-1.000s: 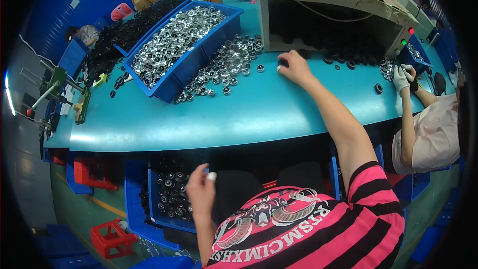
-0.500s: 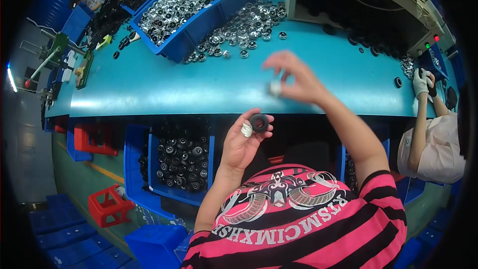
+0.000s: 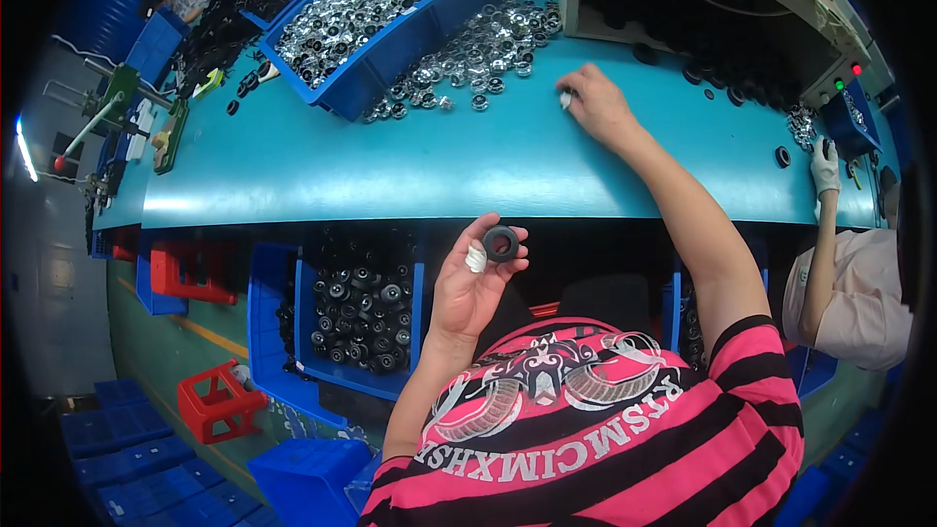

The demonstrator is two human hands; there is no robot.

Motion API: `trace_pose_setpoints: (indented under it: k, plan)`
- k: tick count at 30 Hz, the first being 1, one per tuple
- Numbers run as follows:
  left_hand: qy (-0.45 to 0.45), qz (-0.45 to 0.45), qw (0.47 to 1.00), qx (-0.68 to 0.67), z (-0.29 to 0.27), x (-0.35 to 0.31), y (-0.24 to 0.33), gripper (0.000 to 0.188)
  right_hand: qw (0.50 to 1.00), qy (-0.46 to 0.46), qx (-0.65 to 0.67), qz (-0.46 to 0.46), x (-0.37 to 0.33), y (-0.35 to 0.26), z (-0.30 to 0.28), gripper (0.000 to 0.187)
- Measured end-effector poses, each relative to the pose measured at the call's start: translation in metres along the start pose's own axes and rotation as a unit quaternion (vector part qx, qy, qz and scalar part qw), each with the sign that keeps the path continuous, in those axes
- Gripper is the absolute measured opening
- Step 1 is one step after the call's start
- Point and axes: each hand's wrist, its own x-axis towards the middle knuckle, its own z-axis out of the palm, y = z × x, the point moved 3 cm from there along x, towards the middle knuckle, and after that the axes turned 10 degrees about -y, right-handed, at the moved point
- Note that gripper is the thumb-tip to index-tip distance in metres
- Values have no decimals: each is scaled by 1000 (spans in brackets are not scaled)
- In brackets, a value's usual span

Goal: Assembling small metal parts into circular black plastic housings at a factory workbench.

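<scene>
My left hand (image 3: 470, 285) is closed on a small black rubber tyre (image 3: 502, 244), held just off the table's near edge with its open hole facing up. White wrap (image 3: 475, 257) covers one of its fingers. Out over the table, my right hand (image 3: 600, 109) has its fingers bent together in a pinch, right of the loose pile of shiny chrome wheel hubs (image 3: 478, 51). Whatever lies between those fingertips is hidden. A bit of white wrap shows on this hand too.
A blue bin (image 3: 346, 88) heaped with chrome hubs stands behind the pile. Under the table edge, a blue crate (image 3: 418, 317) holds black wheels. A machine (image 3: 800, 29) with dark tyres before it stands back right. A co-worker's gloved hand (image 3: 826, 168) is at far right.
My right hand has moved away from me, up to the hub pile's right side, and its fingers have closed. A lone hub there is out of sight. My left hand barely moved.
</scene>
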Motion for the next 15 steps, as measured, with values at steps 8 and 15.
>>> trace_pose_setpoints:
  k: [8,15]
  plan:
    - [29,-9,999,32,-3,7,-8,58,923,-118,367,-23,-117,-93,-5,37]
    - [36,-22,999,29,-1,10,-11,55,762,-110,639,9,-148,-118,15,36]
